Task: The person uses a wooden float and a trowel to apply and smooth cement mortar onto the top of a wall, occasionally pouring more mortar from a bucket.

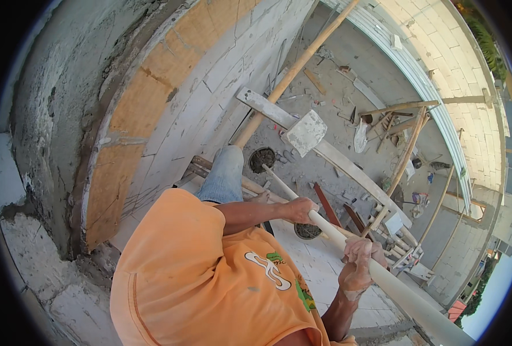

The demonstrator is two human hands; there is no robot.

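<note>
A long pale pole (330, 229) runs slantwise from the lower right corner up to the middle of the view. My left hand (300, 210) is wrapped round it farther along. Closer to me, my right hand (362, 264), smeared with grey, grips the same pole. The pole's thin far end is at the rim of a dark round bucket (262, 158) with grey mortar-like stuff in it. A second dark bucket (308, 231) lies below my left hand, partly hidden by the pole and hand.
A block wall with an orange-brown board (130, 130) rises on the left. Wooden poles (308, 51) and a plank (360, 179) with a pale block (306, 132) on it cross the space ahead. Far below, the floor (325, 115) holds scattered debris. Long metal channels (423, 81) stretch along the right.
</note>
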